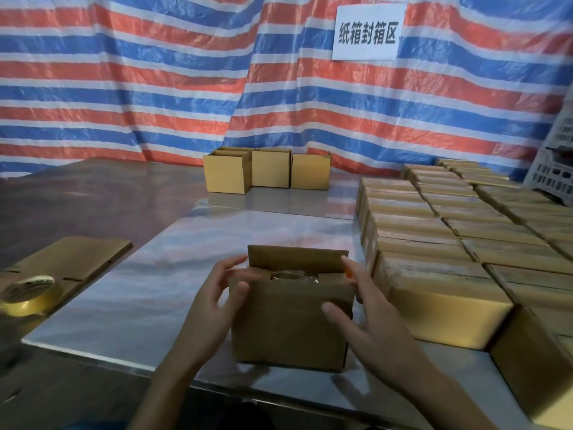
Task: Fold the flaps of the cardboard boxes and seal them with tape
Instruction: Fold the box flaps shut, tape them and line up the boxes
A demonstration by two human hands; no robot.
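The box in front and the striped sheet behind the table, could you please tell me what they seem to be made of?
Box: brown cardboard, matte; its raised flap stands stiff. Striped sheet: likely plastic tarpaulin, slightly glossy, crinkled with sheen along its folds.
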